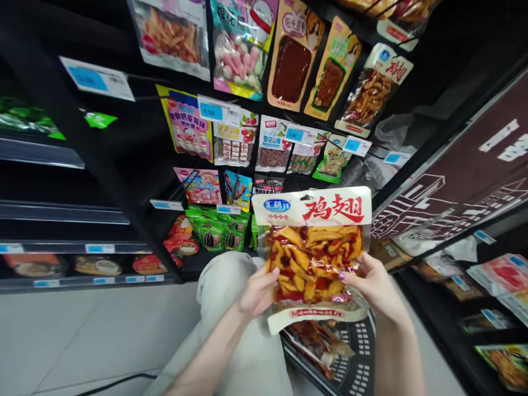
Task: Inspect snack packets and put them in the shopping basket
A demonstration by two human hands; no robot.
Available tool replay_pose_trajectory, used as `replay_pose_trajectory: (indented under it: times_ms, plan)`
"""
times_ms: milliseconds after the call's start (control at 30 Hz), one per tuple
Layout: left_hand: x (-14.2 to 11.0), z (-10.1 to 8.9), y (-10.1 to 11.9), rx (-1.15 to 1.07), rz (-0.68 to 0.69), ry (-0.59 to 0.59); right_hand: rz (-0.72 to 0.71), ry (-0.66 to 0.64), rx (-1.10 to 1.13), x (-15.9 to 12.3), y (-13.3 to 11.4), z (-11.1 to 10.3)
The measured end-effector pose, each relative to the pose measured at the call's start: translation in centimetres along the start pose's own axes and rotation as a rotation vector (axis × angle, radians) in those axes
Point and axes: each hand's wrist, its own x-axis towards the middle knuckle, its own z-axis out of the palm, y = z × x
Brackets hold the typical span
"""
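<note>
The left hand and right hand hold the snack packet by its side edges, seemingly over the black basket; it should be fairly light, pliant and slick, best pinched at both sides; the grip behind is hidden.

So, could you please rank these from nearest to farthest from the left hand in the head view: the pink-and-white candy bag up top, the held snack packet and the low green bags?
1. Held snack packet: touching the left hand, on its right.
2. Green bags: above and left of the hand.
3. Pink-and-white candy bag: far above, near the picture's top.
</note>
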Motion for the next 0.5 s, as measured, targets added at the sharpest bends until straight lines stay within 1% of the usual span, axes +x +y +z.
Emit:
replay_pose_trajectory:
  times_ms: [33,67,100,167,200,233,300,333,400,500]
  plan:
    - [0.5,0.0,-0.5,0.077,0.008,0.000,-0.004,0.035,-0.054,-0.4,0.3,-1.0]
    - [1.0,-0.1,-0.7,0.172,0.028,0.026,-0.008,0.064,-0.115,-0.8,0.7,-2.0]
    - [1.4,-0.3,-0.8,0.275,0.068,0.086,-0.011,0.087,-0.194,-1.1,1.2,-2.9]
    - [2.2,-1.2,-0.7,0.462,0.207,0.274,-0.026,0.101,-0.434,-1.5,2.5,-4.8]
    - [2.4,-1.6,-0.5,0.524,0.293,0.368,-0.026,0.078,-0.602,-1.5,3.3,-5.6]
    - [2.6,-2.1,-0.3,0.555,0.353,0.423,-0.017,0.038,-0.780,-1.4,4.2,-6.3]
    - [2.9,-2.8,0.0,0.536,0.373,0.430,0.027,-0.067,-1.097,-1.0,6.5,-7.5]
    - [2.9,-3.0,0.0,0.518,0.355,0.410,0.058,-0.106,-1.178,-0.7,7.9,-7.9]
    - [2.9,-3.1,0.0,0.511,0.320,0.379,0.102,-0.148,-1.242,0.0,10.7,-8.8]
    - [3.0,-2.9,-0.3,0.543,0.290,0.363,0.156,-0.232,-1.274,0.8,14.7,-9.9]
